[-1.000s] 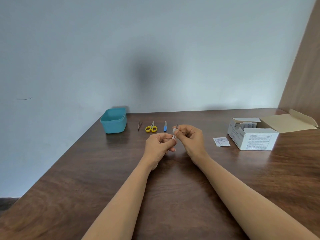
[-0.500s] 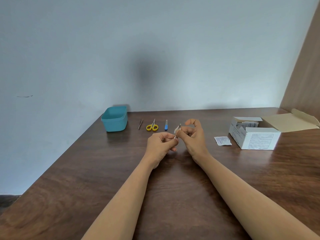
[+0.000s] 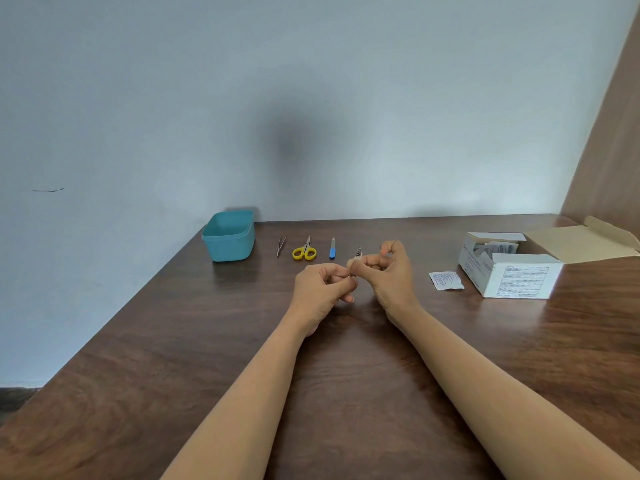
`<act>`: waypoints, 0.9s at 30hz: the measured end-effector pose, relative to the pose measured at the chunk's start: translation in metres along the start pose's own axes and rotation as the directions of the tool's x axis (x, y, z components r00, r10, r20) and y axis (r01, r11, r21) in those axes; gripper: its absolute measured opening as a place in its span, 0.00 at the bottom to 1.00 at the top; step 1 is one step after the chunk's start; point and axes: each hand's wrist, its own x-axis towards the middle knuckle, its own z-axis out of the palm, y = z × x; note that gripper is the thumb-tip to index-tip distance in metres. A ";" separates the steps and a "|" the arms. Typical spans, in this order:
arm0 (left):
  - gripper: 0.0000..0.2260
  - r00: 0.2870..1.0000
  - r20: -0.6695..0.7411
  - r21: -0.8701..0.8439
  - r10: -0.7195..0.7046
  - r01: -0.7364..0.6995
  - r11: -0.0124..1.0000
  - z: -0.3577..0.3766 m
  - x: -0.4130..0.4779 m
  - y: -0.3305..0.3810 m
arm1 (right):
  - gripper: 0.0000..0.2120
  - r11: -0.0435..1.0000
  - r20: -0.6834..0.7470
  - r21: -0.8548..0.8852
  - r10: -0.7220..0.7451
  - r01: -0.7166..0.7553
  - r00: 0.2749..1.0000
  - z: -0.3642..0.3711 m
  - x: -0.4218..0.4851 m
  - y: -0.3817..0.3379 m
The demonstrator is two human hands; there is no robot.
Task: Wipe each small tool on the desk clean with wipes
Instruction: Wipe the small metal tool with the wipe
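Above the middle of the desk my left hand (image 3: 323, 287) pinches the lower end of a small thin metal tool (image 3: 358, 252), whose ridged tip pokes up between my hands. My right hand (image 3: 391, 273) pinches the tool's shaft between thumb and fingers; any wipe in that grip is hidden. Behind my hands, in a row on the desk, lie tweezers (image 3: 281, 245), yellow-handled scissors (image 3: 304, 250) and a blue-handled file (image 3: 332, 248).
A teal plastic tub (image 3: 229, 237) stands at the back left near the wall. An open white box of wipe sachets (image 3: 512, 271) sits at the right, with one torn sachet (image 3: 446, 280) lying beside it. A wooden panel rises at the far right.
My right hand has slid up along the tool, away from my left hand, and its index finger has lifted. The tool's tip now shows more clearly.
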 end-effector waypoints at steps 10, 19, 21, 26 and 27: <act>0.05 1.000 0.000 -0.003 0.000 0.000 1.000 0.000 0.000 0.001 | 0.17 0.992 0.011 -0.095 -0.086 0.087 0.996 -0.002 0.000 0.004; 0.04 1.000 0.007 0.004 0.006 -0.006 1.000 0.001 0.002 -0.002 | 0.24 0.998 -0.038 0.006 -0.069 0.069 0.997 -0.002 0.000 -0.001; 0.05 1.000 0.012 0.013 0.006 -0.006 1.000 0.001 0.002 -0.002 | 0.24 0.997 -0.039 -0.006 -0.073 0.073 0.997 -0.002 -0.001 -0.002; 0.06 1.000 0.003 0.019 0.005 -0.005 1.000 0.002 0.003 -0.003 | 0.21 0.993 -0.058 -0.043 -0.115 0.112 0.992 -0.001 0.000 0.000; 0.06 1.000 0.001 0.016 0.005 -0.005 1.000 0.001 0.003 -0.003 | 0.20 0.991 -0.055 -0.054 -0.128 0.125 0.990 -0.001 0.000 0.000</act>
